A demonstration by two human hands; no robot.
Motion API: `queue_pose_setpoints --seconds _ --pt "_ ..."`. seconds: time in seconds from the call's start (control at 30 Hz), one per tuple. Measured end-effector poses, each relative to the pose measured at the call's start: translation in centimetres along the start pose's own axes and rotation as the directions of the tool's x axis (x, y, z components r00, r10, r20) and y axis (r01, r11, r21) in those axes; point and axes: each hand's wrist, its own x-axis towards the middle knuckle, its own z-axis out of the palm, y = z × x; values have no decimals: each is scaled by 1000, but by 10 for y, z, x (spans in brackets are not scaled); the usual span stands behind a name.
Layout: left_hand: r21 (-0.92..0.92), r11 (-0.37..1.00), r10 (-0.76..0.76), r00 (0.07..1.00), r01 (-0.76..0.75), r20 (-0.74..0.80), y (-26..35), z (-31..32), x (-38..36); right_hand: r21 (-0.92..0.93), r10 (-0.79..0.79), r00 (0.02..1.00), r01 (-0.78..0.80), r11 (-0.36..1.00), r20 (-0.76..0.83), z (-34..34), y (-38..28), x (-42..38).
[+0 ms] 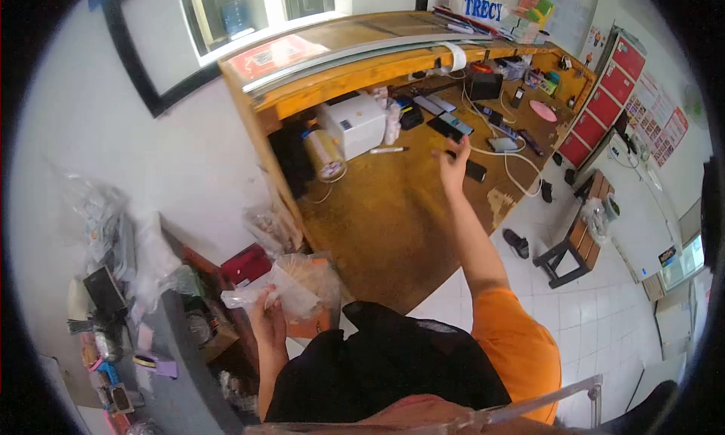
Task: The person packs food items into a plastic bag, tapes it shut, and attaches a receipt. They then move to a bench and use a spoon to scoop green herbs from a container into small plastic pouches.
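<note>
- The left hand (269,318) holds a clear plastic bag (302,295).
- The right hand (453,165) reaches over the wooden desk (377,223), near a black smartphone (476,171).
- A black shoe (516,243) lies on the white tiled floor (589,322).

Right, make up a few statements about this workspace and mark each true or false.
1. The left hand holds clear plastic. True.
2. The right hand is down by the floor. False: it is over the brown desk.
3. A white pen lies near the white box. True.
4. The lockers are blue. False: they are red.
5. The bench stands on the desk. False: it stands on the floor.
</note>
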Motion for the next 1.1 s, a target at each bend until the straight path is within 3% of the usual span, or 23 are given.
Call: queue_pose_setpoints --seconds 0.03,0.07,0.13,0.2,0.27,0.3,0.33,0.37,0.4,0.43,0.47,0.5,0.53,0.57,0.63,0.7,0.77,0.8,0.83,0.87,0.9,1.0,1.1 --pt "-7 1000 2 1000 -2 -5 -19 24 7 -20 48 999 -48 999 -12 -3 2 42" --pt "15 1000 19 999 -19 -45 -38 50 13 150 63 998 -63 987 9 -4 20 83" --pt "11 1000 6 999 -5 -33 -71 86 19 -57 -112 988 107 993 -104 1 48 159" --pt "40 999 -30 996 33 -83 -105 112 28 123 -45 995 55 991 -84 3 54 222" --pt "67 997 -40 990 49 -135 -128 137 31 -16 -264 956 264 964 -128 5 40 262" --pt "61 997 -34 986 45 -163 -132 145 30 -114 -276 951 262 958 -142 4 33 278" --pt "167 984 -22 982 54 -187 -132 152 29 -144 -333 921 309 940 -203 8 45 293" --pt "274 960 -8 978 67 -210 -131 158 28 -14 -210 949 212 977 -235 12 62 309" --pt "274 959 -2 971 69 -239 -127 163 25 -40 -174 954 169 985 -244 15 72 317" --pt "536 834 299 922 -127 -247 -122 168 19 -314 -245 928 152 937 -282 16 79 325" --pt "761 596 561 811 -256 -167 -115 173 13 -221 -239 941 187 957 -239 15 94 330" --pt "772 591 565 803 -233 -190 -109 182 10 -123 -236 951 215 969 -199 18 87 323" --pt "837 226 853 516 -498 76 -102 195 10 21 -74 989 77 997 -130 20 81 310" --pt "771 -220 924 126 -597 362 -96 207 8 153 79 996 -72 986 -42 17 42 280" --pt "599 -305 757 194 -740 624 -94 233 -4 366 133 987 -157 917 91 14 -18 209" --pt "683 -47 342 630 -729 697 -91 252 -6 366 133 947 -239 899 291 2 -63 126" --pt "728 471 188 863 -498 469 -116 254 14 447 92 856 -354 821 509 -16 -99 37" --pt "735 466 190 867 -492 460 -124 250 22 493 -9 767 -403 771 641 -26 -104 2" --pt "603 745 88 938 -286 336 -130 245 29 451 -58 671 -428 783 739 -36 -114 -25" --pt "384 922 -53 969 -46 243 -135 244 31 406 -32 593 -510 758 804 -44 -114 -47" --pt "328 938 41 975 -113 219 -130 259 22 357 -5 531 -564 745 847 -50 -114 -63" --pt "355 934 -27 975 -54 218 -125 249 14 396 -25 583 -520 757 812 -59 -111 -66" --pt "418 900 -23 944 -124 329 -127 245 5 397 -14 665 -429 811 747 -55 -113 -34"
